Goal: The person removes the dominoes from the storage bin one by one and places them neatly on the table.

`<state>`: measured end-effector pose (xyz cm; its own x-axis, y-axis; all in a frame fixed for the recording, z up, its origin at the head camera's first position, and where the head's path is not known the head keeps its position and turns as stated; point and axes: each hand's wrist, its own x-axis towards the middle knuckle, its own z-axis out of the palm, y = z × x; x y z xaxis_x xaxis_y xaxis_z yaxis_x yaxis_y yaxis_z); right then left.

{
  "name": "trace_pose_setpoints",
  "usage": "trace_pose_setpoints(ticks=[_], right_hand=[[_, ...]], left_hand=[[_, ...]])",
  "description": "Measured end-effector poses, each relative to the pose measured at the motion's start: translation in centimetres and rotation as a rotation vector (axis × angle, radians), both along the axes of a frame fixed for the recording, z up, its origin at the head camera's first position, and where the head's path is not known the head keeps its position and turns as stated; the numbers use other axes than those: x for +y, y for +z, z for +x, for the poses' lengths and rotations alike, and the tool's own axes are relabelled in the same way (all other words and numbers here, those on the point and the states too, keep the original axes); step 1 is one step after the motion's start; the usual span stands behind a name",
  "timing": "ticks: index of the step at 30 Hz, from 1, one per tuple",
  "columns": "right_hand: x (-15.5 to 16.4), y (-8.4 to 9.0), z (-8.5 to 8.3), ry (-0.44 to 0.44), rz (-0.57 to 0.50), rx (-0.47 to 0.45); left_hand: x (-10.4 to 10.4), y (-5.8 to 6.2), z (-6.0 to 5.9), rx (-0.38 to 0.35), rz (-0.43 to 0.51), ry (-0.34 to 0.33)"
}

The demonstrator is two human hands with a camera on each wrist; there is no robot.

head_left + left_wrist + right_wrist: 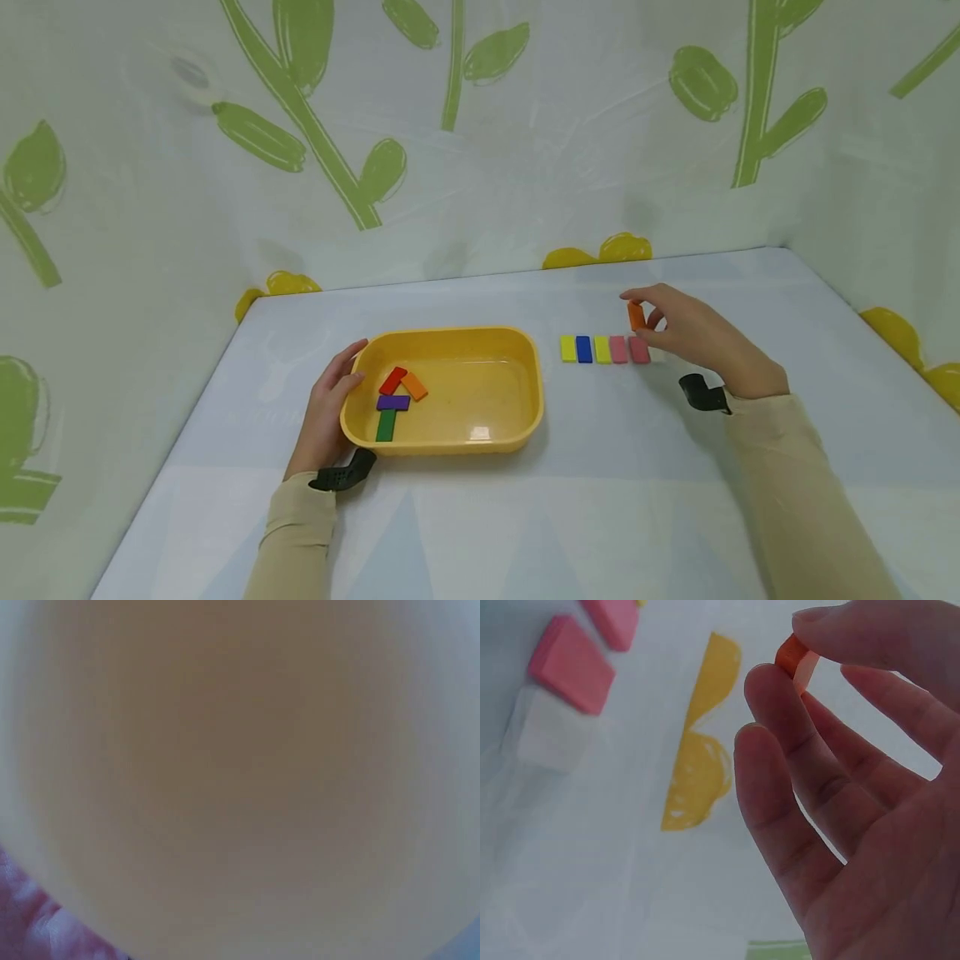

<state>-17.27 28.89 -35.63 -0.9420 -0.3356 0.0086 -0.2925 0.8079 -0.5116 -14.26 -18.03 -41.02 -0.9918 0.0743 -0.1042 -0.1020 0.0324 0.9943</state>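
Note:
My right hand (697,332) pinches a small orange domino-like block (636,316) between thumb and fingertips, above the table. Just below it lies a row of similar blocks: yellow (568,349), blue (583,349), a second yellow, two pink (639,350) and a white one (553,731) at the right end, partly covered by the hand in the head view. My left hand (324,410) holds the left end of a yellow plastic tub (450,448), thumb at the rim. Inside the tub lie red (392,381), orange (414,385), purple (393,402) and green (386,425) blocks.
The tub stands on a pale table (480,517), left of the row. Behind and beside the table hang white sheets (570,150) with green leaf and yellow prints. The left wrist view is filled by a blurred tan surface.

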Motion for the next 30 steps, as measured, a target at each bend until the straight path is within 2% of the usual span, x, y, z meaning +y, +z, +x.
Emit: trace_pose_setpoints(ticks=[14,30], right_hand=[[3.1,-2.0,-0.8,-0.083,0.088,-0.146],[5.1,-4.0,-1.2,-0.06,0.075,-0.216]], left_hand=[[0.2,0.3,0.0,-0.016,0.001,0.007],[0.1,0.3,-0.1,-0.031,0.004,0.014]])
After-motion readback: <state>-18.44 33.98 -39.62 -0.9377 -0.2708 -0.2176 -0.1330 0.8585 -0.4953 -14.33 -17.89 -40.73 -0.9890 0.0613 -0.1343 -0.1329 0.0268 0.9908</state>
